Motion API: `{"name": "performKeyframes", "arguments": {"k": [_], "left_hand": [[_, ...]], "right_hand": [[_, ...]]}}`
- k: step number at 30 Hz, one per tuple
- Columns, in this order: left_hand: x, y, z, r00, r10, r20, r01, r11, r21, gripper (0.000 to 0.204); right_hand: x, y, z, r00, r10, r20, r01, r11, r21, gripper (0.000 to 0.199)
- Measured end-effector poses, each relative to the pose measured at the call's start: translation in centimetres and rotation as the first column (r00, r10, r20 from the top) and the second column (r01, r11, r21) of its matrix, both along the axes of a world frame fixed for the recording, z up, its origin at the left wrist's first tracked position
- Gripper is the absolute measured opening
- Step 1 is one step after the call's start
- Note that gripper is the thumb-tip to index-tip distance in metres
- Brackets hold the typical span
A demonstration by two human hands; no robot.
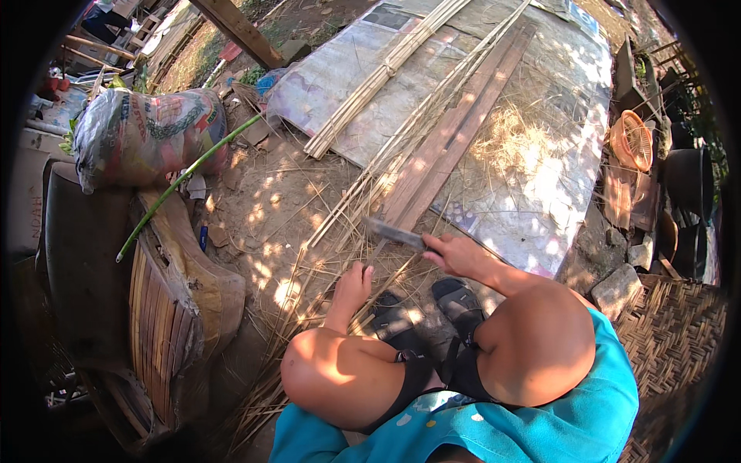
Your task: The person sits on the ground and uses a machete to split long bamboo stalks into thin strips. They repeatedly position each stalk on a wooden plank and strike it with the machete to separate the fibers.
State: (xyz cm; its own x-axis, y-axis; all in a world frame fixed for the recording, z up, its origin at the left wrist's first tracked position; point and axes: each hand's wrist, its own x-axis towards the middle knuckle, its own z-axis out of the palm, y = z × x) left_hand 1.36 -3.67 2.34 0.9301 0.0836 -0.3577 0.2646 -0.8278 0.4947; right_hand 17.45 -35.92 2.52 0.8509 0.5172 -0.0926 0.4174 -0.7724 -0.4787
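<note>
My right hand [458, 255] is closed round the handle of a large knife [395, 232], its broad grey blade pointing left. Just below and left of the blade, my left hand [354, 285] is closed, its fingers curled. A thin pale bamboo strip [380, 248] runs from near those fingers up to the blade; the grip itself is partly hidden. Long split bamboo strips [344, 202] lie on the ground beyond and beside my left hand. Two brown wooden planks [441, 157] stretch away from just past the knife.
A pale sheet [494, 202] carries a bundle of strips [376, 86] and fine shavings [513, 139]. On the left are a stuffed sack [150, 135], a green stalk [185, 177] and a slatted wooden piece [160, 328]. An orange basket [631, 141] and woven mat [668, 332] lie right.
</note>
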Motion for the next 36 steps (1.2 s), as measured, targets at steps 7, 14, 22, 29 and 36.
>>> {"name": "performKeyframes", "arguments": {"k": [7,14,22,29,36], "left_hand": [[-6.4,4.1,0.2,0.972,-0.032,-0.234,0.089,0.968,0.236,0.038],[-2.7,4.4,0.1,0.986,0.102,-0.133,-0.120,0.984,-0.133,0.054],[0.6,4.8,-0.7,0.980,0.045,-0.192,-0.102,0.948,-0.301,0.048],[-4.3,6.1,-1.5,0.954,0.124,-0.273,-0.188,0.956,-0.226,0.052],[-1.6,5.1,-2.3,0.990,0.110,-0.086,-0.131,0.941,-0.311,0.043]], "right_hand": [[13.5,-12.8,0.4,0.879,-0.443,0.175,0.458,0.887,-0.053,0.036],[2.7,-1.7,-1.0,0.990,-0.051,0.132,0.028,0.985,0.170,0.037],[0.2,-0.3,0.0,0.998,-0.016,0.065,0.012,0.998,0.064,0.037],[4.9,-6.9,-0.5,0.980,-0.142,0.143,0.128,0.987,0.101,0.034],[5.5,-6.2,-0.9,0.969,-0.145,0.200,0.130,0.988,0.086,0.038]]}}
